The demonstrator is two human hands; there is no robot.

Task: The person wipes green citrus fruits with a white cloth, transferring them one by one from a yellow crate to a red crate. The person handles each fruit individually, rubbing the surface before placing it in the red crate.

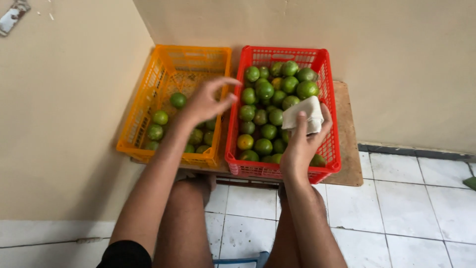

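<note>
Corner of a beige-walled room with white floor tiles; a low wooden counter [347, 149] carries two plastic crates. The left hand [206, 101] hovers, fingers apart and empty, over the orange crate [148, 94] (partly filled with green limes). The right hand [300, 144] grips a folded white cloth [305, 114] above the red crate [329, 74], heaped with limes [263, 89].

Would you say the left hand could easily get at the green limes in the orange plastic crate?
Probably yes: the left hand hovers open above the orange plastic crate, whose top is uncovered, with nothing between it and the green limes.
</note>
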